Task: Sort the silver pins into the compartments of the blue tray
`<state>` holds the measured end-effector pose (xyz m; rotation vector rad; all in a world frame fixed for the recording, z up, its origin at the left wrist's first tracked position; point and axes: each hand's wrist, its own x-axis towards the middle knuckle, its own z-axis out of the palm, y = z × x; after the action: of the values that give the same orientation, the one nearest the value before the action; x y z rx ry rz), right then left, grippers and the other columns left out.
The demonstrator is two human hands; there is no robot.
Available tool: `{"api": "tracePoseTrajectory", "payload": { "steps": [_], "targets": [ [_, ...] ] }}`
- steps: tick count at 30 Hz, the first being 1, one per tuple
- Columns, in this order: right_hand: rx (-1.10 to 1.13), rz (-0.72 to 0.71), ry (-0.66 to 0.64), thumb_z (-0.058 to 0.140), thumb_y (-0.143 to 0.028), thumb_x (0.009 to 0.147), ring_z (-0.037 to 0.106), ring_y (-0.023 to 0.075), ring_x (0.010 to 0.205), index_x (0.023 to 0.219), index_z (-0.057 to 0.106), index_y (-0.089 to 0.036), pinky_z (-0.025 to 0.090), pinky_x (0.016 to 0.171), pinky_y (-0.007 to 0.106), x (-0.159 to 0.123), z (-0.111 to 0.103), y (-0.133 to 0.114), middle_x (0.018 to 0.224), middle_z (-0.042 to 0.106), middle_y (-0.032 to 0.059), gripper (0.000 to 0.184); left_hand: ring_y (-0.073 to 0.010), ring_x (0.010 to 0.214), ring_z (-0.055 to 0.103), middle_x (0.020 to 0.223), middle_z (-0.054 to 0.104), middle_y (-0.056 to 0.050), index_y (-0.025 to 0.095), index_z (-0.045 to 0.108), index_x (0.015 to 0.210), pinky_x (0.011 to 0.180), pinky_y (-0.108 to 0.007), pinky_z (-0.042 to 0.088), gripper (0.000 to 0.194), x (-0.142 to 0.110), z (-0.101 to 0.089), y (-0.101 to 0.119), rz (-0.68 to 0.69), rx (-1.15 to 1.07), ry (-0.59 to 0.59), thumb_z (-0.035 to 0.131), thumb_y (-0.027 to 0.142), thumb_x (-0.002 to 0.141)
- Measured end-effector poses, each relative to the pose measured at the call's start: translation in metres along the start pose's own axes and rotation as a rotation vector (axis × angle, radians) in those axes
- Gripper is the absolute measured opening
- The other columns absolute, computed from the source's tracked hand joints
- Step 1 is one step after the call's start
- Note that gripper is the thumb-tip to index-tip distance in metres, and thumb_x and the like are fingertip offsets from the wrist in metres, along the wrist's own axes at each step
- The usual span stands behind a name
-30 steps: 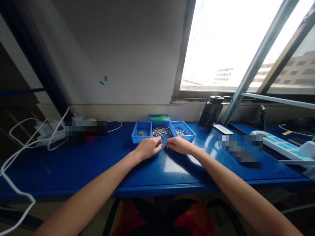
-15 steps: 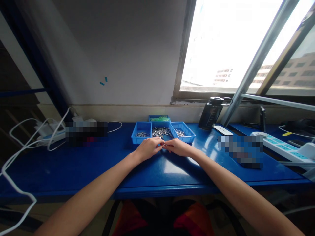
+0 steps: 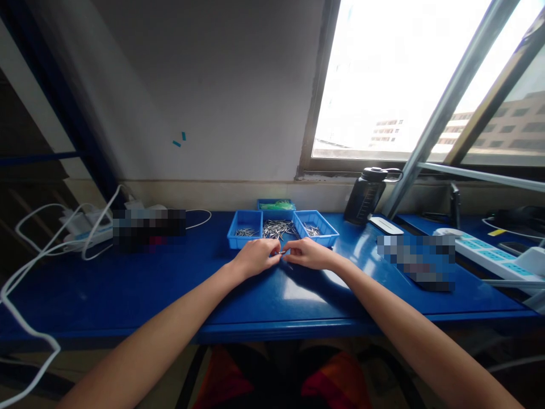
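Note:
My left hand [image 3: 258, 257] and my right hand [image 3: 309, 253] meet with pinched fingertips just in front of the blue bins. Between them is a small, thin metal pin [image 3: 281, 253], its ends covered by the fingers of both hands. Close ahead lies a pile of slim metal pins [image 3: 279, 228]. Flanking it are a left blue bin [image 3: 248, 218] and a right blue bin [image 3: 327, 225], each with similar pieces inside. Behind the pile, a back blue bin [image 3: 264, 202] carries a green plastic bag [image 3: 279, 205].
The blue table [image 3: 191, 289] bears a black bottle [image 3: 365, 196], a white flat device [image 3: 386, 225] and a white power strip [image 3: 489, 255] on the right. White cables [image 3: 45, 335] and blurred-out items lie left. Another blurred patch is on the right.
My fingertips have drawn slightly apart, so more of the metal pin shows between them. The bins and other objects stay where they were.

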<state>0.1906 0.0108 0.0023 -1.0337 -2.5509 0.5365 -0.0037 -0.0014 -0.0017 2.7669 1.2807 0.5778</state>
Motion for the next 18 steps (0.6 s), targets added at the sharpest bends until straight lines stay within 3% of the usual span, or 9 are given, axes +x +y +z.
{"api": "tracePoseTrajectory", "payload": {
  "steps": [5,10,18],
  "targets": [
    [0.026,-0.002,0.001,0.043,-0.033,0.082,0.049,0.0087,0.052,0.086,0.062,-0.015,0.036,0.051,0.019,0.001,0.001,0.0,0.059,0.058,0.0004,0.026,-0.0152,0.073,0.058,0.079,0.062,0.0,0.021,0.057,0.084,0.06,-0.022,0.038,0.02,0.0,-0.002,0.003,0.007,0.021,-0.041,0.045,0.036,0.081],
    [-0.015,0.03,0.031,0.043,-0.031,0.083,0.051,0.0096,0.054,0.084,0.062,-0.016,0.037,0.053,0.02,0.0,-0.002,0.004,0.062,0.061,0.0016,0.024,-0.0173,0.073,0.058,0.077,0.063,-0.003,0.021,0.06,0.084,0.061,-0.024,0.039,0.027,0.0,-0.002,0.003,-0.072,0.039,-0.073,0.042,0.042,0.081],
    [-0.106,0.059,0.078,0.045,-0.029,0.081,0.052,0.01,0.055,0.084,0.06,-0.017,0.035,0.053,0.02,0.0,-0.005,0.01,0.062,0.061,0.0008,0.019,-0.0185,0.071,0.058,0.077,0.064,-0.003,0.023,0.06,0.085,0.059,-0.025,0.038,0.025,-0.001,-0.004,0.002,-0.086,0.061,-0.067,0.039,0.035,0.083]
  ]
}}
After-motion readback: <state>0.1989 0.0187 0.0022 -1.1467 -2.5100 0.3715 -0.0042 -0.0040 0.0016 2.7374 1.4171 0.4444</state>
